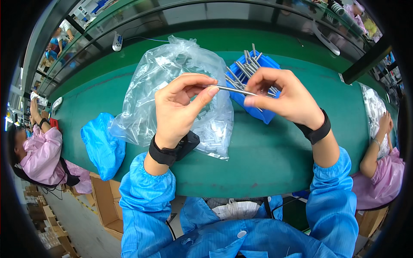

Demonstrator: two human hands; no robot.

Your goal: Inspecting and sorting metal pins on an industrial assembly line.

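Observation:
A thin, ribbed metal rod [234,90] is held level between my two hands above the table. My left hand [178,105] pinches its left end between thumb and fingertips. At the other end, the thumb and fingers of my right hand [284,92] close on it, partly covering it. Just beyond and beneath my right hand, a blue plastic bin [267,116] holds several similar metal rods [245,69], some sticking up over its rim. Behind my left hand lies a large clear plastic bag [144,81] with small clear pieces [215,135] in it.
A crumpled blue fabric item [103,146] lies at the left edge of the green table [266,167]. An open cardboard box [105,202] stands below it. Co-workers in pink sit at left [41,148] and right [380,176]. A dark metal post [365,64] rises at the far right.

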